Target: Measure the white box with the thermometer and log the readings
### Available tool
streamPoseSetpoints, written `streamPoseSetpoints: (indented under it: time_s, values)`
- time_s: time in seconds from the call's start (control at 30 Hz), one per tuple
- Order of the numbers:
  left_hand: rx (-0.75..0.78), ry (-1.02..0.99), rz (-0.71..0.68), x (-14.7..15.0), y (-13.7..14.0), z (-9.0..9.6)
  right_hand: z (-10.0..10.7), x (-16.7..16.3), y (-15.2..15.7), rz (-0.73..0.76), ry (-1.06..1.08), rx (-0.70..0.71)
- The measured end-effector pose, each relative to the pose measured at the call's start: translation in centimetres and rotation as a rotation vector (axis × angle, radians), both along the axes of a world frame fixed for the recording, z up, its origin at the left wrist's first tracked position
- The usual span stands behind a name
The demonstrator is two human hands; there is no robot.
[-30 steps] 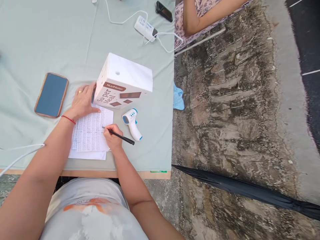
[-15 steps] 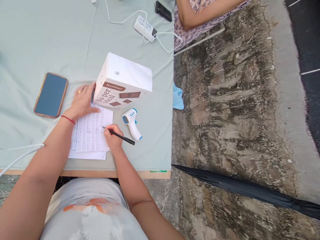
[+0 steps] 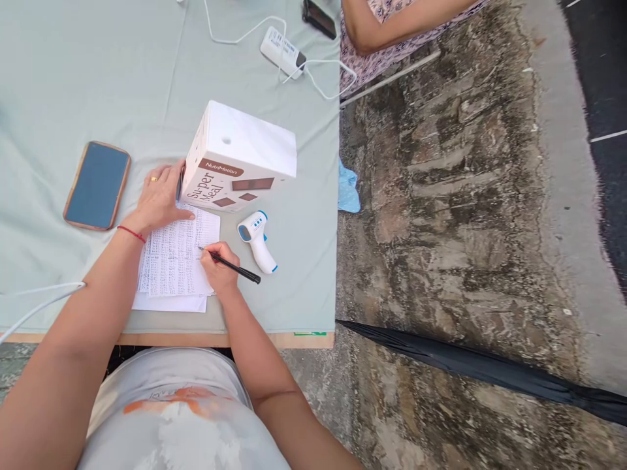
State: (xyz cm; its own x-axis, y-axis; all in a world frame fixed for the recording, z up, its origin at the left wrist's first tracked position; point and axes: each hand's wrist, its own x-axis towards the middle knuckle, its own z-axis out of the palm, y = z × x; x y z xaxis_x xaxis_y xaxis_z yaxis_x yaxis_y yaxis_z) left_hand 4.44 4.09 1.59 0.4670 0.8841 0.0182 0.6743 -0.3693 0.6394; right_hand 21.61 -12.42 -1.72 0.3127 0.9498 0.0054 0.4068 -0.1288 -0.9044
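Note:
My left hand (image 3: pixel 159 196) lies flat with its fingers stretched out and the thumb spread over the top of the handwritten sheets (image 3: pixel 171 261). Its fingertips are beside a white and brown Super Meal box (image 3: pixel 252 140); a dark edge shows between them, too little to name. In my right hand (image 3: pixel 220 266) is a black pen (image 3: pixel 240 269), gripped near its tip, which is at the right part of the writing. Just right of that hand rests a white and blue infrared thermometer (image 3: pixel 257 241), touched by neither hand.
Left of the papers is a phone in a brown case (image 3: pixel 98 186) on the pale green tablecloth (image 3: pixel 294 294). A white device with a cable (image 3: pixel 281 52) and a black object (image 3: pixel 319 19) lie at the back. Another person's arm (image 3: pixel 392 32) rests beyond the table's right corner.
The whole view has shifted slightly. The pen's back end has swung a little to the left in my right hand; my left hand stays in place on the sheets.

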Motion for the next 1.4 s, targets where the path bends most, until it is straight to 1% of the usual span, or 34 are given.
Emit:
streamPoseSetpoints:
  time_s: [0.2, 0.3, 0.5, 0.7, 0.87, 0.97, 1.07, 1.17, 1.27, 1.33, 1.4]
  values:
    - [0.008, -0.001, 0.003, -0.1, 0.1, -0.4, -0.3, 0.1, -0.1, 0.000, 0.022, 0.021]
    - [0.020, -0.012, -0.012, -0.2, 0.1, -0.4, -0.4, 0.2, -0.2, -0.023, 0.013, 0.034]
    - [0.010, -0.028, -0.023, -0.3, 0.1, -0.4, -0.3, 0.1, -0.1, -0.046, -0.005, 0.024]
    - [0.030, -0.051, -0.023, -0.3, 0.2, -0.9, -0.4, 0.2, -0.1, -0.024, 0.010, 0.069]
    - [0.019, -0.032, -0.015, -0.3, 0.2, -0.8, -1.0, 0.3, -0.4, -0.074, -0.001, 0.144]
    - [0.024, -0.031, -0.014, -0.4, 0.3, -0.8, -1.3, 0.7, -0.4, -0.086, -0.054, 0.205]
    - [0.028, -0.015, -0.005, -0.5, 0.2, -0.7, -1.5, 2.0, -0.4, -0.027, -0.174, 0.232]
    - [0.040, 0.058, 0.043, -0.2, -0.4, 0.0, -2.0, 4.2, -0.4, 0.069, -0.296, 0.204]
    - [0.045, 0.201, 0.137, 0.6, -1.8, 1.4, -2.3, 6.0, -0.2, 0.160, -0.418, 0.178]
    - [0.064, 0.290, 0.179, 0.9, -2.9, 2.6, -1.9, 6.4, -0.1, 0.168, -0.462, 0.185]
    - [0.099, 0.324, 0.180, 0.5, -3.9, 3.9, -0.8, 6.0, 0.1, 0.137, -0.460, 0.244]
